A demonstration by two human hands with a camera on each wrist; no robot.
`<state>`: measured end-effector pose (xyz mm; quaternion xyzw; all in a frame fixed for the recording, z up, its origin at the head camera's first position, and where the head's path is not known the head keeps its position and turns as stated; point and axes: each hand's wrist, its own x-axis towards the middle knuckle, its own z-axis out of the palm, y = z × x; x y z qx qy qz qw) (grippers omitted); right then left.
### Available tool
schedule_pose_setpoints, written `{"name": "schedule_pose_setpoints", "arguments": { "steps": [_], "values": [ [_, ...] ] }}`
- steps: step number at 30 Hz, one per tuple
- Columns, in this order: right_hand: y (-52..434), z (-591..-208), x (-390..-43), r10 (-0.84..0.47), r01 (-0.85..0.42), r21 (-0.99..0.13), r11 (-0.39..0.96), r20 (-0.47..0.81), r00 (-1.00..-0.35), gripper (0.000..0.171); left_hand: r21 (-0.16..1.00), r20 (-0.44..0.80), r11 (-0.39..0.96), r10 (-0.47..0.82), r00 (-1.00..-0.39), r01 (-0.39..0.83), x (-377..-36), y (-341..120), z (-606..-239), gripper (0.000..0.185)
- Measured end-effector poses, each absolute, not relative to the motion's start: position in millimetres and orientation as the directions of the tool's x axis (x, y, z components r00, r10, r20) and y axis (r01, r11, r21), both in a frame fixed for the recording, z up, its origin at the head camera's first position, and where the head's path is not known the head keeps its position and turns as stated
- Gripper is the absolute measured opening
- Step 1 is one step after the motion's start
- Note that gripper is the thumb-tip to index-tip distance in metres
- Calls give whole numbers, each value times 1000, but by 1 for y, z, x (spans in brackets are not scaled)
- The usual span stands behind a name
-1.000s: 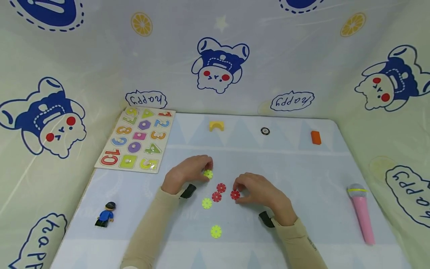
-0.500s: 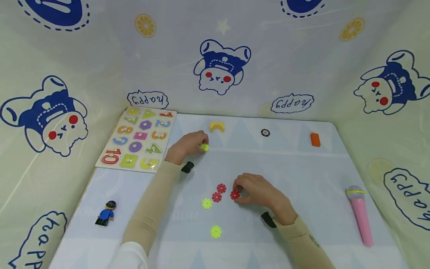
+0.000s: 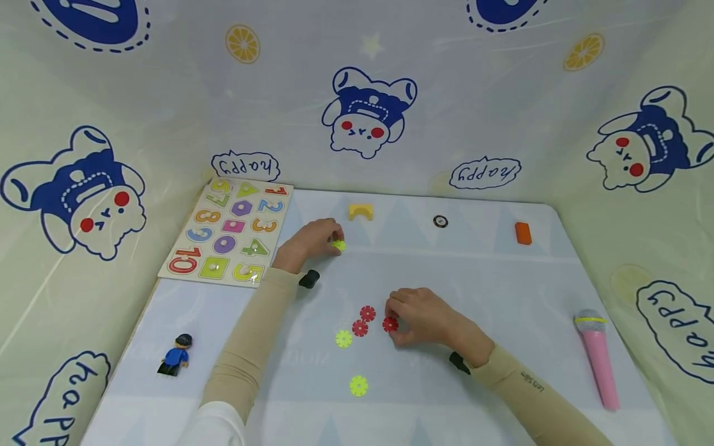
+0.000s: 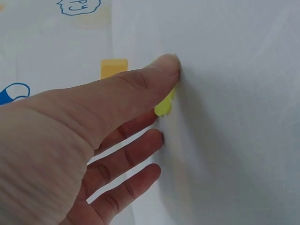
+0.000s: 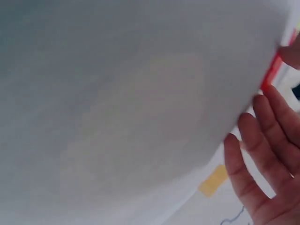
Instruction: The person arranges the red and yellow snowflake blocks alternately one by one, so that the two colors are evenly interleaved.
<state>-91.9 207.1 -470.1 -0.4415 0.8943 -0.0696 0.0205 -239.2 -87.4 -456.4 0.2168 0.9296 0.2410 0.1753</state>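
In the head view my left hand [image 3: 313, 241] is over the far part of the table, just right of the number board. Thumb and index finger pinch a yellow-green notched disc [image 3: 338, 246]; the left wrist view shows the disc [image 4: 163, 108] mostly hidden behind the thumb. My right hand [image 3: 426, 317] lies low at the table's middle, thumb and forefinger at opposite edges of a red notched disc [image 3: 390, 324]. Left of it lie two red discs [image 3: 360, 328], touching or almost touching. Nearer me are two loose yellow-green discs, one [image 3: 343, 339] left of the other [image 3: 359, 386].
A number-and-shape puzzle board [image 3: 225, 232] lies at the far left, a toy figure [image 3: 175, 355] in front of it. Along the back are a yellow arch block [image 3: 361, 212], a small black ring-like piece [image 3: 440, 221] and an orange block [image 3: 523, 233]. A pink microphone [image 3: 599, 362] lies right.
My left hand has carried its yellow-green disc away from me, from beside the red discs to the table's far part. My right hand stays at its red disc, its forearm swung outward.
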Motion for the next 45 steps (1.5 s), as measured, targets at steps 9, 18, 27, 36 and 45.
{"name": "schedule_pose_setpoints", "arguments": {
  "steps": [9,18,27,36,45],
  "values": [
    [209,-472,-90,-811,-815,-105,570,89,-578,26,548,-215,781,477,-852,300,-239,-89,-459,33],
    [215,-472,-91,-803,-789,-241,565,58,-593,30,555,-195,769,490,-849,317,-238,-90,-462,32],
    [216,-478,-91,-822,-840,-194,507,186,-539,27,554,-188,771,483,-855,314,-238,-90,-464,32],
    [209,-475,-93,-784,-775,-223,592,66,-618,28,569,-186,762,485,-854,309,-238,-90,-464,33],
    [208,-474,-94,-772,-745,-260,614,2,-636,30,570,-180,760,487,-855,313,-238,-91,-466,33]
  ]
}}
